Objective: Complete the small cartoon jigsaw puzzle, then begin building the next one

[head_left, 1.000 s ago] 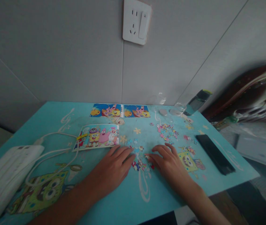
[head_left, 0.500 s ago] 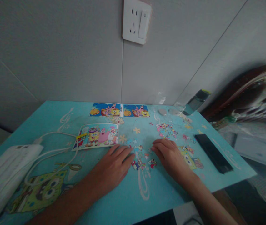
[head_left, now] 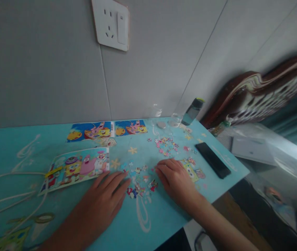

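Both hands point(head_left: 176, 179) shifted left; pieces point(head_left: 140, 181) loose.

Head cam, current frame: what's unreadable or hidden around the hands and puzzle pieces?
- Head view: pieces under the left hand and right hand, if any, are hidden by the palms.
- Loose puzzle pieces: too small and blurred to read their print.
- White cable: cut off by the left edge.
- Clear bottle: contents unclear.

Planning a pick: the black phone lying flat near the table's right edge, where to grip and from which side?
Likely best across the two long edges of the black phone, at mid-length, coming from above. It lies flat on the table, long and slim, with nothing touching its sides, and its right end sits close to the table edge.
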The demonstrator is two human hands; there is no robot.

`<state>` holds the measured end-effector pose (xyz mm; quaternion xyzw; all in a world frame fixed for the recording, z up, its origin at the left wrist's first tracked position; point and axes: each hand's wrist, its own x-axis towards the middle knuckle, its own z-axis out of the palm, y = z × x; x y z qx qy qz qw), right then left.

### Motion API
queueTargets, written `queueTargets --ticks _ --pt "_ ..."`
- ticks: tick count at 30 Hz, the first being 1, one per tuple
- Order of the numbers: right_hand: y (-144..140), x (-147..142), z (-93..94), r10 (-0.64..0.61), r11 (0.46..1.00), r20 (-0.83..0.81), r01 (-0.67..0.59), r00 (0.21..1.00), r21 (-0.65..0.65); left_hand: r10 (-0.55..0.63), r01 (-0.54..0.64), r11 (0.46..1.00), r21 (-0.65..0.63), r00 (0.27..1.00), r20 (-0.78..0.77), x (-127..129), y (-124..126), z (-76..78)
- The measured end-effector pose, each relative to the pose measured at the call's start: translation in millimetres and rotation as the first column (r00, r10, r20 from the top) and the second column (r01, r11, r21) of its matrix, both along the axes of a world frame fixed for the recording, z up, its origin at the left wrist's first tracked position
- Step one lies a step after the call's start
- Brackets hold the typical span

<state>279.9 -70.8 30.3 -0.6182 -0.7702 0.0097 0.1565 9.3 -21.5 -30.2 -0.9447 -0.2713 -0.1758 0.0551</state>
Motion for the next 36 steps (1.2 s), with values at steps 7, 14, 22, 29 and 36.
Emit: queueTargets --ticks 7,14,22,29,36 --pt "-44 63 -5.1 -0.222 0.975 0.044 0.221 0.974 0.022 -0.053 0.055 0.990 0.133 0.998 -0.025 -8 9 -11.8" --pt "-41 94 -16.9 -0.291 0.957 0.086 0.291 0.953 0.011 -0.066 0.069 0.993 0.093 0.997 -0.038 -10 10 -13.0" --pt "-34 105 -28.5 -0.359 0.930 0.281 0.365 0.890 0.031 -0.079 0.078 0.995 0.063 0.997 0.011 -11 11 -10.3" --pt "-39 93 -27.6 -0.300 0.949 0.315 0.316 0.900 0.001 -0.067 0.068 0.996 0.056 0.998 -0.020 -12 10 -14.2" --pt "-42 86 -27.4 -0.281 0.954 0.296 0.300 0.913 -0.019 -0.071 0.074 0.994 0.080 0.997 -0.040 -10 11 -10.5"
